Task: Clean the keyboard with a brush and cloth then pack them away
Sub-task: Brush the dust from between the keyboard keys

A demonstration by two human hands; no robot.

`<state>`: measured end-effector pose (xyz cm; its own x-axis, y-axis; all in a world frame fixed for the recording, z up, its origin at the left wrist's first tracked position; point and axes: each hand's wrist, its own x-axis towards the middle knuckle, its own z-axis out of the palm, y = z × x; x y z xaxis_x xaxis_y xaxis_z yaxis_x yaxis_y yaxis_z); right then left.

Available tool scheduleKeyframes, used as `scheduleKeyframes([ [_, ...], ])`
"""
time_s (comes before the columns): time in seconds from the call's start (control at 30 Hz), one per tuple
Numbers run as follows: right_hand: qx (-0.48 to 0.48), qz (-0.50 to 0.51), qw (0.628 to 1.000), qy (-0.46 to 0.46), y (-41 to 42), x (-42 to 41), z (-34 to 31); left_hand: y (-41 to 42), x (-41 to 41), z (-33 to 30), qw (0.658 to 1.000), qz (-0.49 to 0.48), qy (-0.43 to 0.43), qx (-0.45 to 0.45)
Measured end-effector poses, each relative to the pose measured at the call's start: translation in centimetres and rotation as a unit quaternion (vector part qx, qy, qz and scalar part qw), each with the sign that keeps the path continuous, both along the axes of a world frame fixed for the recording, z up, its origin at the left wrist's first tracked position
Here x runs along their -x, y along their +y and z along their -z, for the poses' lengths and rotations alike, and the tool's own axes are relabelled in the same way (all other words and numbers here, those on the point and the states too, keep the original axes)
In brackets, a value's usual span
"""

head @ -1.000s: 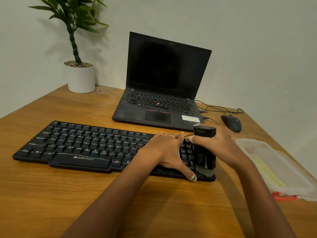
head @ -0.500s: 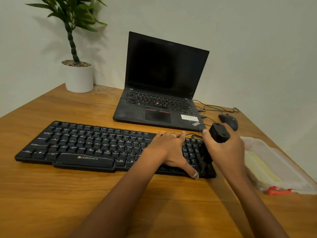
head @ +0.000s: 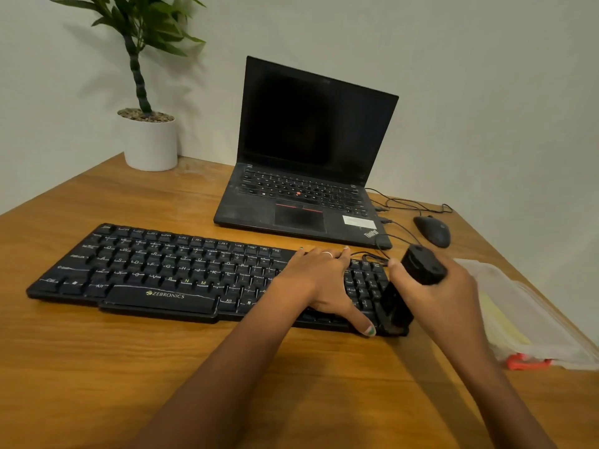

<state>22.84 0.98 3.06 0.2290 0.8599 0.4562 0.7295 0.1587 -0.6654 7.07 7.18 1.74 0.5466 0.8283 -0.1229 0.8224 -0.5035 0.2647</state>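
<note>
Left hand (head: 319, 280) flat on ZEBRONICS keyboard (head: 168, 273) — right hand (head: 434, 296) grips brush (head: 418, 270).

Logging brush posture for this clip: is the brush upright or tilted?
Tilted. The right hand holds the brush with its top leaning right and its lower end down at the keyboard right end.

My wooden desk (head: 81, 367) has a warm orange-brown grain and runs back into a corner where two plain, pale walls (head: 486, 76) meet. In that corner I see a potted plant (head: 150, 137) in a white pot, its leaves throwing a soft shadow on the wall behind it. The light is even and a little dim, and an open laptop (head: 308, 176) with a dark screen stands farther back on the desk.
</note>
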Motion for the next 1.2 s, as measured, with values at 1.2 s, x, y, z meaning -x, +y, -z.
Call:
scheduleKeyframes([
  [1.2,0.11,-0.026,0.991,-0.065,8.5,1.3,-2.2,-0.1,0.0,0.2,1.0,-0.022,-0.02,0.01],
])
